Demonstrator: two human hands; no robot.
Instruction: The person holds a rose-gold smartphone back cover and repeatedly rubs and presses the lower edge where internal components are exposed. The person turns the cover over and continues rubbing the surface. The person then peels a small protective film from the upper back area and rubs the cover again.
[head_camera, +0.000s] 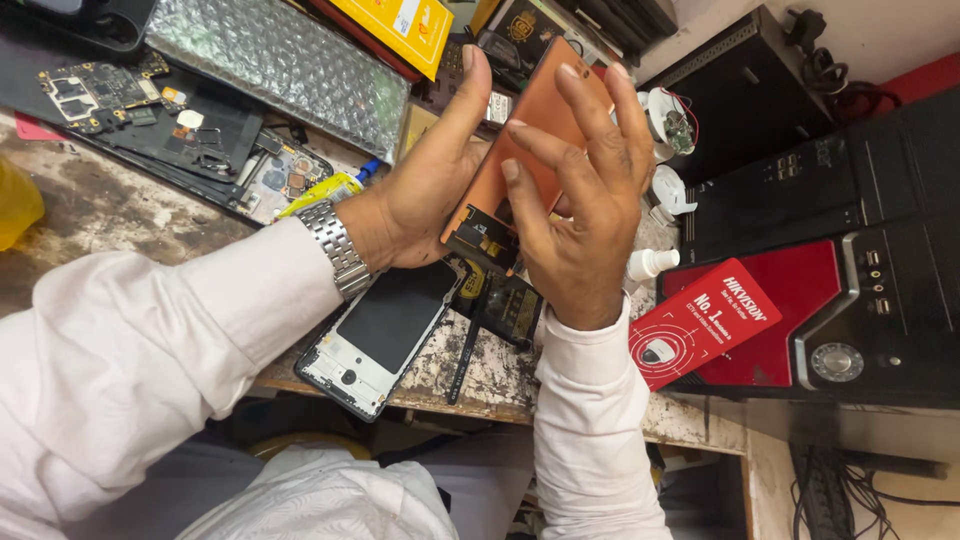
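Both hands, left hand (425, 190) and right hand (585, 215), grip an orange phone panel (520, 130) above the workbench (110, 205).

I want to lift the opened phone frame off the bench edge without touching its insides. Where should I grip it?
Probably by its two long side rails, coming from above: the phone frame lies flat, open face up, its lower end overhanging the workbench edge.

An opened phone frame (385, 335) lay face-up at the near edge of the stained bench (120, 205). A sheet of bubble wrap (285, 65) sat at the far side, beside a bare circuit board (95, 92) on a dark mat. A red card (703, 320) leaned on a black-and-red computer case (850, 300), with small white bottles (652, 262) nearby.
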